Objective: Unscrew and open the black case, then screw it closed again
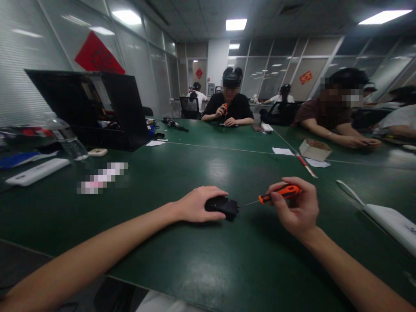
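Note:
My left hand (pixel 198 203) is wrapped around a black computer mouse (pixel 222 207) that rests on the green table (pixel 182 260). The thumb is on its near side, the fingers on its far side. In my right hand (pixel 299 208) is a screwdriver (pixel 283 192) with an orange and black handle, gripped between thumb and fingers. Its thin shaft points left, and the tip is at the right end of the mouse. Whether the tip sits in a screw is too small to tell.
A white power bank (pixel 393 223) with a strap lies at the right. A cardboard box (pixel 315 149) and papers stand farther back. On the left are a clear bottle (pixel 69 138), a white device (pixel 39 171) and a large black case (pixel 126 112). Co-workers sit across and at the right.

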Tool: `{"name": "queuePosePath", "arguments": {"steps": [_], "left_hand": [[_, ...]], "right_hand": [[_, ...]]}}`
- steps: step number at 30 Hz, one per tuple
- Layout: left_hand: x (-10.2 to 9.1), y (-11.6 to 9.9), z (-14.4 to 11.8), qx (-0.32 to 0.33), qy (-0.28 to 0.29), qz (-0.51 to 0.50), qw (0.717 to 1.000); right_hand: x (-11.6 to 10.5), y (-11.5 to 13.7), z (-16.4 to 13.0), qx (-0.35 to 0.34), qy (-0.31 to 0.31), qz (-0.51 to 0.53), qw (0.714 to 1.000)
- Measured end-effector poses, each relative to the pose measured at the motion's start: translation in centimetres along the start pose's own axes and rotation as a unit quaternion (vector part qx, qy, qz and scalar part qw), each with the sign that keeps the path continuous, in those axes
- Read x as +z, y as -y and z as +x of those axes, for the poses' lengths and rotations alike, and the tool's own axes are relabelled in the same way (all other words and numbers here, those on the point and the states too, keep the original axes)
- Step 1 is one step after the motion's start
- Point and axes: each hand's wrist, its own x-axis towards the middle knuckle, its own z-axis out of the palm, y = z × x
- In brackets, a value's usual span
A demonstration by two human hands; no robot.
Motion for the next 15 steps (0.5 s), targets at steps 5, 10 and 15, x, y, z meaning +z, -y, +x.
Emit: {"name": "queuePosePath", "arguments": {"steps": [5, 10, 15], "left_hand": [[1.4, 0.0, 1.0, -0.022, -0.043, 0.0, 0.999], [2.0, -0.7, 0.5, -0.048, -0.079, 0.02, 0.996], [2.4, -0.9, 0.5, -0.049, -0.106, 0.014, 0.993]], "right_hand": [[0.7, 0.0, 0.2, 0.124, -0.011, 0.059, 0.99], [2.6, -1.6, 0.0, 0.284, -0.031, 0.154, 0.946], [3.7, -2.4, -0.5, 0.335, -0.002, 0.172, 0.926]]}}
